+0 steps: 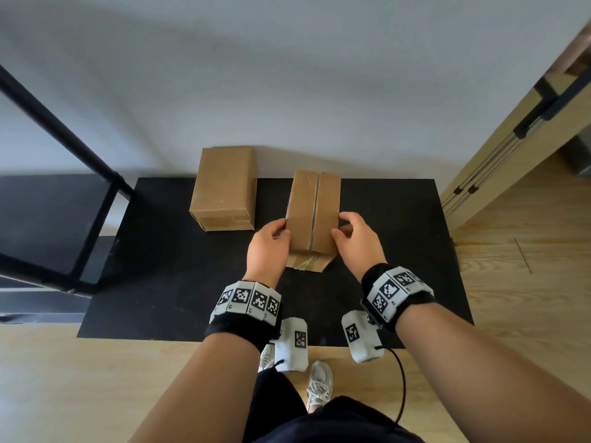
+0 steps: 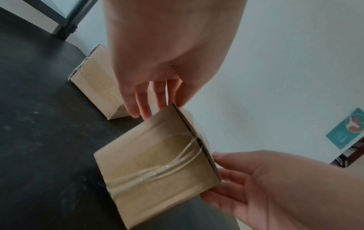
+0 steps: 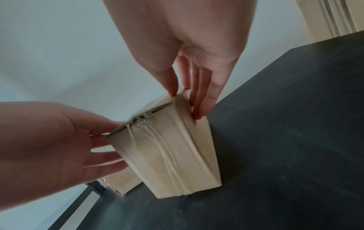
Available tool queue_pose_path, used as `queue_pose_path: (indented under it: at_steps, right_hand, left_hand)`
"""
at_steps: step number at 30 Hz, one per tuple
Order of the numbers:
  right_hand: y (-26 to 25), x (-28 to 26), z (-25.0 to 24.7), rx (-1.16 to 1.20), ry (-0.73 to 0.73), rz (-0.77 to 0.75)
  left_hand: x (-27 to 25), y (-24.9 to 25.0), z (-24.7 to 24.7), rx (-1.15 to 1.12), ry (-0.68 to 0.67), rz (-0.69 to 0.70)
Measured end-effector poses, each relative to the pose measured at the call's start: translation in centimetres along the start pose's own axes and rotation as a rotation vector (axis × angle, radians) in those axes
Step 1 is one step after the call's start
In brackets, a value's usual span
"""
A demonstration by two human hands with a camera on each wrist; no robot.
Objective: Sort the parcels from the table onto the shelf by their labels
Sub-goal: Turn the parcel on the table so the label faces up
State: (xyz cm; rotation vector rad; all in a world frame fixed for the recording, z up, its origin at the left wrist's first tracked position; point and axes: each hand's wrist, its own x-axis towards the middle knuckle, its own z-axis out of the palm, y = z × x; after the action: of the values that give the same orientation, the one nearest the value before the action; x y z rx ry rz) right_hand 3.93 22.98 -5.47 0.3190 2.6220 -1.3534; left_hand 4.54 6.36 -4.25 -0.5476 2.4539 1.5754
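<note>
Two brown cardboard parcels stand on the black table [image 1: 179, 282]. The taped parcel [image 1: 315, 209] lies near the middle, its seam running away from me. My left hand [image 1: 271, 241] grips its near left edge, thumb on top and fingers down the side. My right hand [image 1: 355, 238] grips the near right edge the same way. The left wrist view shows the taped parcel [image 2: 157, 163] resting on the table between both hands, as does the right wrist view [image 3: 173, 155]. The second parcel [image 1: 224, 187] stands untouched at the back left. No label shows on either.
A black metal shelf frame [image 1: 64, 148] stands to the left of the table. A white wall runs behind it. A light wooden door or panel [image 1: 511, 139] is at the right. My feet and wooden floor lie below the table's front edge.
</note>
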Motion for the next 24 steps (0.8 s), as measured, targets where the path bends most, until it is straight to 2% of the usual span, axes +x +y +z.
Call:
queue_pose_path:
  at_steps: [3, 6, 10, 16, 19, 24]
  right_hand:
    - [-0.6, 0.0, 0.7, 0.014, -0.046, 0.004]
    - [-0.6, 0.4, 1.2, 0.024, -0.118, 0.043]
    - [0.1, 0.5, 1.1, -0.025, -0.145, 0.1]
    - [0.7, 0.2, -0.1, 0.041, -0.025, 0.098]
    - [0.6, 0.2, -0.5, 0.074, 0.017, 0.103]
    - [1.4, 0.2, -0.4, 0.035, -0.072, 0.148]
  left_hand:
    - [-0.3, 0.2, -1.0, -0.024, 0.096, 0.032]
    - [-0.5, 0.3, -1.7, 0.059, 0.134, 0.091]
    - [-0.8, 0.0, -1.1, 0.127, 0.08, 0.137]
    - [-0.8, -1.4, 0.3, 0.174, 0.066, 0.139]
    - [-0.7, -1.9, 0.4, 0.198, 0.053, 0.086]
    - [-0.3, -1.8, 0.8, 0.17, -0.017, 0.033]
